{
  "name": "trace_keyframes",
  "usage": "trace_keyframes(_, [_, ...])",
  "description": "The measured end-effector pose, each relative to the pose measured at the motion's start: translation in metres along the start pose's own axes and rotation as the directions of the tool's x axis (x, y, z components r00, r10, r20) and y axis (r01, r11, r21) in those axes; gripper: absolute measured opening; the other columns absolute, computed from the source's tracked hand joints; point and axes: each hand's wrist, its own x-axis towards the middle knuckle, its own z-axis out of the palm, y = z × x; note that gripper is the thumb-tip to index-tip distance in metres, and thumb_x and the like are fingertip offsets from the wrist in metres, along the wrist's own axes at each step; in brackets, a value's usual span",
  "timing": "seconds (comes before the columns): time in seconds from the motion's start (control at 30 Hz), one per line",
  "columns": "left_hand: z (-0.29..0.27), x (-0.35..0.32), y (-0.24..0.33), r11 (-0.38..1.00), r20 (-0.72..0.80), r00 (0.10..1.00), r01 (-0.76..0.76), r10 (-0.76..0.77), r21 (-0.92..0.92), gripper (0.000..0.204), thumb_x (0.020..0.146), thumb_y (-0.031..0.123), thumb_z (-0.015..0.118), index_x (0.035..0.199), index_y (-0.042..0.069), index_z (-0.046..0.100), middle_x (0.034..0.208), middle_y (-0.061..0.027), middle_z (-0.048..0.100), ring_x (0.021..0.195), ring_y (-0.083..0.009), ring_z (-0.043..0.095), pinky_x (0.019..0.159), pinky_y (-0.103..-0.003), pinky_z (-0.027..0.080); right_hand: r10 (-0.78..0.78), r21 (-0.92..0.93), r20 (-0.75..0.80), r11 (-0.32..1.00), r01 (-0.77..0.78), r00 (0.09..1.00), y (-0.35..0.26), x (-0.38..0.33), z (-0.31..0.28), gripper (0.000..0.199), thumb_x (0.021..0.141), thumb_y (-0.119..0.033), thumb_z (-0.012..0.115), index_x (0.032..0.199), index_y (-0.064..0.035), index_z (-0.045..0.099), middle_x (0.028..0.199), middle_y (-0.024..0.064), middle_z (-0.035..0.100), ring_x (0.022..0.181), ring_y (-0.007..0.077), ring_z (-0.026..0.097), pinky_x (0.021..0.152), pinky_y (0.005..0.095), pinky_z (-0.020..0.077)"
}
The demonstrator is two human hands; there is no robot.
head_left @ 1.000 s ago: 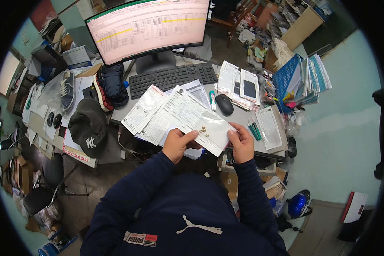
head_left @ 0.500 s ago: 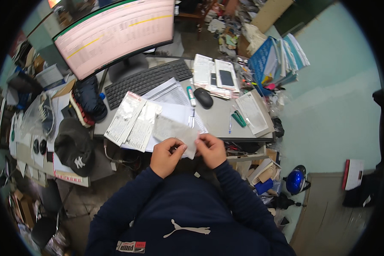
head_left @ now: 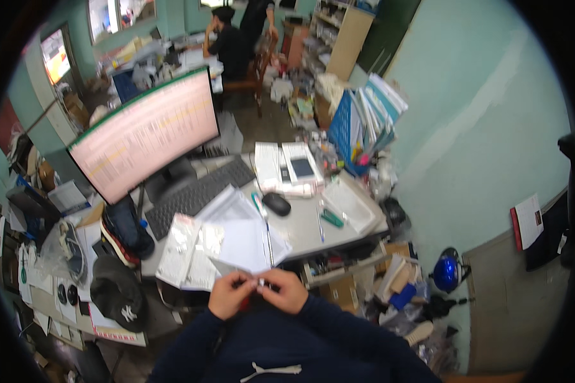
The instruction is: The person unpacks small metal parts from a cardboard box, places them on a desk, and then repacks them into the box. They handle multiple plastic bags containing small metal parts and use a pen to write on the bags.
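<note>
My left hand [head_left: 230,296] and my right hand [head_left: 285,291] meet in front of my body, just off the desk's near edge. Thumbs and fingers of both are pinched together, fingertips almost touching. A small whitish bit [head_left: 260,283] shows between them, too small and blurred to name. Just beyond the hands lie white sheets of paper [head_left: 236,239] with a pen [head_left: 269,246] on top. Left of these, printed packets [head_left: 179,249] with shiny plastic patches overhang the desk edge.
A monitor [head_left: 153,137] stands behind a black keyboard [head_left: 198,195]. A mouse [head_left: 276,203], a phone [head_left: 302,167] on booklets, and a green cutter-like tool [head_left: 331,217] lie rightward. A drawer [head_left: 345,263] stands open below. A dark cap [head_left: 116,293] sits left. Another person [head_left: 230,51] sits far back.
The pale, sheet-like packet I held between both hands no longer shows. My hands have come closer together and nearer my body. The view has tilted up, bringing the far room in.
</note>
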Motion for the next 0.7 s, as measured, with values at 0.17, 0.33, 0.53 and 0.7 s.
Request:
trace_keyframes(0.17, [-0.009,-0.009,0.002,0.996,-0.041,0.999,0.019,-0.015,0.082,0.02,0.086,0.017,0.074,0.083,-0.001,0.067,0.078,-0.0038,0.068,0.073,-0.0082,0.061,0.068,-0.023,0.049,-0.046,0.045,0.069,0.998,0.043,0.997,-0.002,-0.002,0.009,0.031,0.086,-0.011,0.065,0.116,-0.0021,0.065,0.109,0.0135,0.067,0.091,0.0221,0.066,0.077,0.0288,0.0522])
trace_keyframes(0.33, [-0.011,-0.01,-0.003,0.997,-0.008,0.998,-0.06,0.059,-0.043,0.02,0.088,0.016,0.073,0.089,-0.002,0.065,0.083,-0.0051,0.068,0.079,-0.0091,0.063,0.073,-0.023,0.05,-0.03,0.049,0.049,0.998,0.028,0.998,-0.004,0.0,0.012,0.03,0.087,-0.01,0.065,0.116,-0.0015,0.065,0.107,0.0117,0.067,0.092,0.0205,0.066,0.078,0.0286,0.0514])
trace_keyframes(0.53, [-0.009,-0.016,-0.01,0.994,0.022,0.999,-0.035,0.038,-0.102,0.015,0.092,0.013,0.067,0.094,-0.002,0.064,0.087,-0.0053,0.068,0.082,-0.0108,0.063,0.077,-0.024,0.051,0.075,0.078,0.059,0.994,-0.079,0.995,-0.007,-0.003,0.009,0.029,0.087,-0.012,0.066,0.114,-0.0008,0.065,0.103,0.0113,0.067,0.089,0.0181,0.065,0.075,0.0277,0.0502])
trace_keyframes(0.7, [0.004,-0.018,-0.008,0.982,-0.002,1.0,-0.027,0.027,-0.189,0.013,0.092,0.01,0.064,0.097,-0.002,0.064,0.088,-0.0055,0.069,0.082,-0.0102,0.063,0.077,-0.025,0.05,0.032,0.072,0.063,0.997,-0.036,0.997,-0.011,-0.003,-0.001,0.028,0.088,-0.011,0.065,0.114,-0.0003,0.064,0.099,0.0107,0.067,0.084,0.0172,0.064,0.072,0.027,0.0493])
